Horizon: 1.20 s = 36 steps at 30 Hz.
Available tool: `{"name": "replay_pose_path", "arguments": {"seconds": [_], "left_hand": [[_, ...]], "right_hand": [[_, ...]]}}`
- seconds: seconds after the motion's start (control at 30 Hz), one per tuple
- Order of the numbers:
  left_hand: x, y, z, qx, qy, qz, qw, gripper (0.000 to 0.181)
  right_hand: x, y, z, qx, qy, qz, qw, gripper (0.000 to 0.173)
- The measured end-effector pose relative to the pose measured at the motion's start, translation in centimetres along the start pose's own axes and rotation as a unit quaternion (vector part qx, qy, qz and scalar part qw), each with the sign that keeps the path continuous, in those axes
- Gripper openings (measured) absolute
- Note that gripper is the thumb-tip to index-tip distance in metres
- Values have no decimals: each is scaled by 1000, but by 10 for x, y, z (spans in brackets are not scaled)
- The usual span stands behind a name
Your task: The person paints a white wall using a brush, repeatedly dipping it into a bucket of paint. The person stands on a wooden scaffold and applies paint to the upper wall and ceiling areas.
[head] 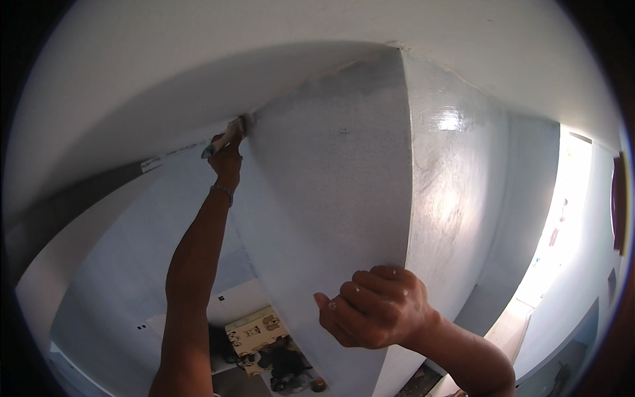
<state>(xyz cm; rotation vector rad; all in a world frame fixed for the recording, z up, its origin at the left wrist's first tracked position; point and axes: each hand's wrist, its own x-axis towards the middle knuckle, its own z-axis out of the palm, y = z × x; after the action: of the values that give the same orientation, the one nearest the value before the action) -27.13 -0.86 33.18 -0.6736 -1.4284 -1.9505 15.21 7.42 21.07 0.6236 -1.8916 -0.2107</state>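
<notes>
My left hand (228,158) is raised, with a bracelet at its wrist. It grips a paintbrush (229,136) whose pale handle points down and left. The bristles of the brush touch the corner where the wall meets the ceiling. In front of me, a grey-blue wall face (327,173) runs to a vertical outer edge. My right hand (377,307) is closed in a fist beside that edge, low in the view, with pale paint specks on its knuckles. Its palm side is hidden, and nothing shows in it. I cannot tell whether it touches the wall.
The off-white ceiling (307,25) spans the top, with a rough seam along the wall. A shiny wall face (456,173) catches light right of the edge. A bright opening (550,223) stands farther right. Below lie a patterned sheet (255,335) and dark items (285,360).
</notes>
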Motion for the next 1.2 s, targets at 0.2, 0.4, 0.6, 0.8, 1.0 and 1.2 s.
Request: {"name": "replay_pose_path", "arguments": {"seconds": [0.2, 0.4, 0.6, 0.8, 1.0, 1.2], "left_hand": [[-28, 38, -10, 48, -36, 46, 997, 35], [-83, 89, -25, 35, -87, 96, 991, 33], [-91, 89, -64, 37, -43, 87, 995, 28], [-58, 54, -57, 72, -28, 107, 991, 27], [-28, 19, -29, 75, 0, 101, 992, 23], [10, -17, -16, 116, 38, 124, 985, 20]], "right_hand": [[4, 2, 2, -17, 1, -11, 1000, 15], [3, 3, 2, -34, -10, 7, 999, 13], [2, 2, -2, -34, -8, 16, 999, 13], [-1, 3, -6, -14, 4, 12, 1000, 14], [5, 7, 3, -30, 106, -3, 994, 31], [3, 9, 1, -18, 83, -12, 996, 21]]}}
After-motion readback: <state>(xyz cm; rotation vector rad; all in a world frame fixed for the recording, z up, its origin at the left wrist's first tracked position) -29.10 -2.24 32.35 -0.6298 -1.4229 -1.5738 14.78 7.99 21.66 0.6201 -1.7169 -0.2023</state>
